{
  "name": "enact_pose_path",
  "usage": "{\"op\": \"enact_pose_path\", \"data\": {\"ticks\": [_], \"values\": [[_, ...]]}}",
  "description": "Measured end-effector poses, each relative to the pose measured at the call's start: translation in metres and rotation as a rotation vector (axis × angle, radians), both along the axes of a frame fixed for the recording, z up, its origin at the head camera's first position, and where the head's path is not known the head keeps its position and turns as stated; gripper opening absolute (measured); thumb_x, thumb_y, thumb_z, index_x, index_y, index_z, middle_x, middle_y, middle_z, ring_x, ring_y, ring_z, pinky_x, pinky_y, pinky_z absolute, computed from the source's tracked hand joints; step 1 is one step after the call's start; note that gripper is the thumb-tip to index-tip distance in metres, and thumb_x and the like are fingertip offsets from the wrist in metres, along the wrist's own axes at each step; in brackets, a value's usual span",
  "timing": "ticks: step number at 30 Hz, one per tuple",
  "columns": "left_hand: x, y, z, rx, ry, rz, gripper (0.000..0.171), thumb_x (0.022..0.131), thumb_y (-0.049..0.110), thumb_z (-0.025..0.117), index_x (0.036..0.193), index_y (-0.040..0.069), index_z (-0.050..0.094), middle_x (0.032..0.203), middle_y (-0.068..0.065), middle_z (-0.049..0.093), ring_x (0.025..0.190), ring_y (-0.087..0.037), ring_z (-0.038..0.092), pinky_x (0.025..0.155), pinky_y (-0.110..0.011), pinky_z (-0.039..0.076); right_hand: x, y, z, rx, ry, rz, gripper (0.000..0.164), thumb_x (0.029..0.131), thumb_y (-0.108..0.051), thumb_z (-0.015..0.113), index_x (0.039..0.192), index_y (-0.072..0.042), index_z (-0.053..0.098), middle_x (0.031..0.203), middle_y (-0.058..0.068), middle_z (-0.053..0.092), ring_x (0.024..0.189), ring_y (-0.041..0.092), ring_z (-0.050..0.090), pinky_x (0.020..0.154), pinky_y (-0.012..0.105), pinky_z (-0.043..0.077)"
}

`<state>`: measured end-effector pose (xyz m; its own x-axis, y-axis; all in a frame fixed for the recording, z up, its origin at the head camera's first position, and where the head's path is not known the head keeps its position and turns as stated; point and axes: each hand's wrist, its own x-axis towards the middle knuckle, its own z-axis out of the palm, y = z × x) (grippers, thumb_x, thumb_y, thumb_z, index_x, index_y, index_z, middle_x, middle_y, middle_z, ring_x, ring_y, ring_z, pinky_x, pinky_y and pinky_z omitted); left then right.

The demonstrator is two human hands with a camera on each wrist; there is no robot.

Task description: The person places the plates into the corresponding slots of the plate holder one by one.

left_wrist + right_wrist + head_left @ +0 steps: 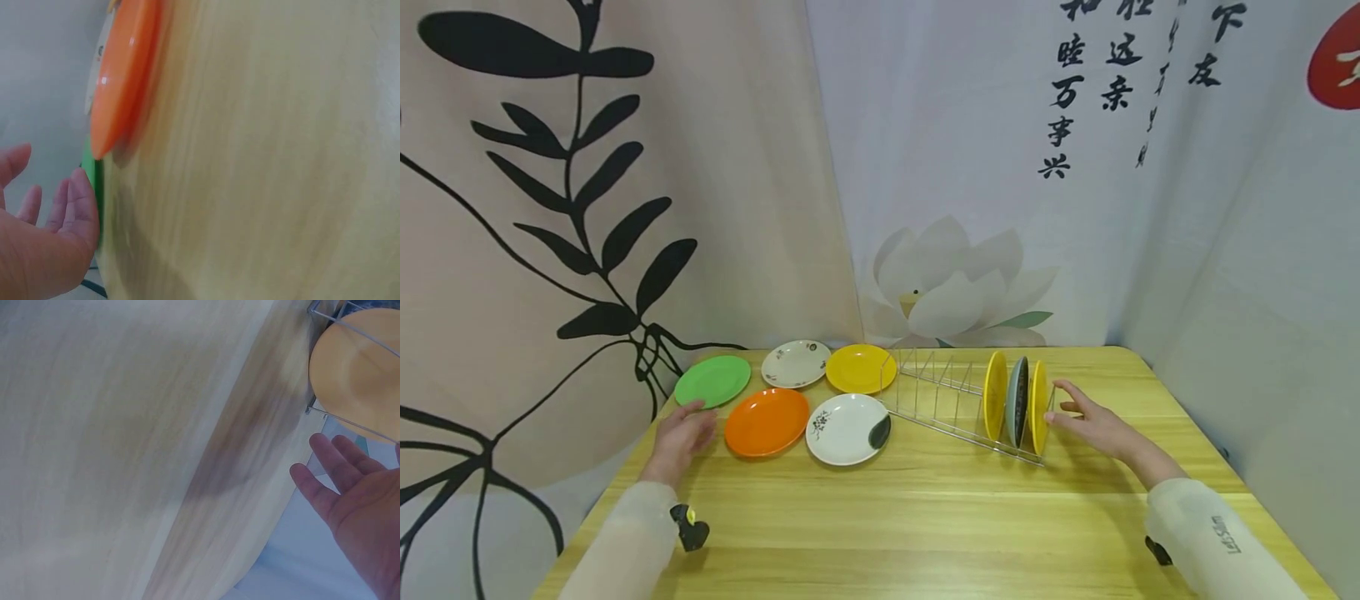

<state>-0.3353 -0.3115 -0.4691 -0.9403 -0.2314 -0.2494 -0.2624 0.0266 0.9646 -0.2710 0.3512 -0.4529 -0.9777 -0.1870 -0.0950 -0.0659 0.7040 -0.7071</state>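
My left hand (681, 437) is at the near edge of a green plate (712, 381), fingers loosely extended; whether they touch it I cannot tell. Beside that hand lies an orange plate (767, 422). A wire dish rack (936, 425) stands on the right half of the table. Upright at its right end are a yellow plate (995, 396), a grey-blue plate (1017, 402) and an outer yellow plate (1039, 408). My right hand (1093, 423) is at that end of the rack, fingers spread beside the outer yellow plate (359, 372). Nothing is gripped in either hand.
Behind the orange plate are a white patterned plate (796, 364) and a yellow plate (859, 369). A white plate with a dark leaf (842, 432) lies left of the rack. The wooden table (880, 533) meets a printed curtain (760, 208) at the back.
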Motion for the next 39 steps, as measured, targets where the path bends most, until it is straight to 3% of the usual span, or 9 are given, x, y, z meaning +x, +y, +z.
{"op": "enact_pose_path", "data": {"ticks": [8,21,29,32,36,39], "values": [[0.001,-0.005,-0.016,0.004,-0.036,-0.018,0.067,0.097,0.008,0.058,0.154,-0.002,0.025,0.086,0.003,0.065,0.079,-0.009,0.063,0.074,-0.026,0.058,-0.003,-0.001,0.001,0.002,0.005,0.009,0.08,0.101,-0.047,0.052,0.16,-0.016,0.007,0.148,0.039,0.03,0.128,0.056,0.041,0.097,0.069,0.04],[0.001,0.003,-0.027,-0.012,-0.02,-0.108,0.074,0.094,0.006,0.065,0.153,-0.007,0.022,0.083,0.006,0.065,0.076,-0.005,0.063,0.073,-0.023,0.057,-0.003,0.001,0.0,0.003,-0.003,0.005,0.082,0.1,-0.05,0.052,0.16,-0.017,0.006,0.148,0.039,0.03,0.129,0.057,0.04,0.095,0.07,0.041],[-0.004,0.01,-0.028,-0.007,-0.035,-0.064,0.072,0.091,0.002,0.067,0.152,-0.005,0.028,0.081,0.006,0.063,0.071,-0.005,0.062,0.068,-0.022,0.057,-0.003,0.0,-0.001,0.003,-0.004,0.008,0.08,0.101,-0.048,0.051,0.16,-0.016,0.006,0.149,0.039,0.03,0.129,0.058,0.038,0.095,0.069,0.041],[-0.005,0.011,-0.029,-0.016,-0.032,-0.053,0.072,0.09,-0.001,0.067,0.151,-0.006,0.029,0.09,-0.001,0.064,0.071,-0.006,0.062,0.069,-0.022,0.057,-0.003,0.001,-0.001,0.001,-0.001,0.004,0.079,0.101,-0.049,0.05,0.16,-0.017,0.007,0.149,0.038,0.03,0.13,0.058,0.038,0.096,0.069,0.041],[-0.005,0.011,-0.03,-0.028,-0.019,-0.057,0.07,0.09,-0.004,0.065,0.149,-0.01,0.029,0.121,-0.024,0.06,0.072,-0.006,0.063,0.07,-0.022,0.057,-0.003,0.001,-0.001,-0.004,-0.004,0.004,0.078,0.102,-0.047,0.05,0.16,-0.017,0.007,0.149,0.039,0.029,0.13,0.058,0.038,0.095,0.069,0.041],[-0.005,0.012,-0.031,-0.03,-0.007,-0.057,0.069,0.089,-0.006,0.065,0.148,-0.012,0.029,0.133,-0.029,0.054,0.072,-0.005,0.064,0.069,-0.022,0.058,-0.001,0.001,-0.001,-0.004,-0.008,0.003,0.078,0.102,-0.047,0.05,0.159,-0.016,0.007,0.149,0.039,0.029,0.13,0.057,0.038,0.095,0.068,0.042]]}}
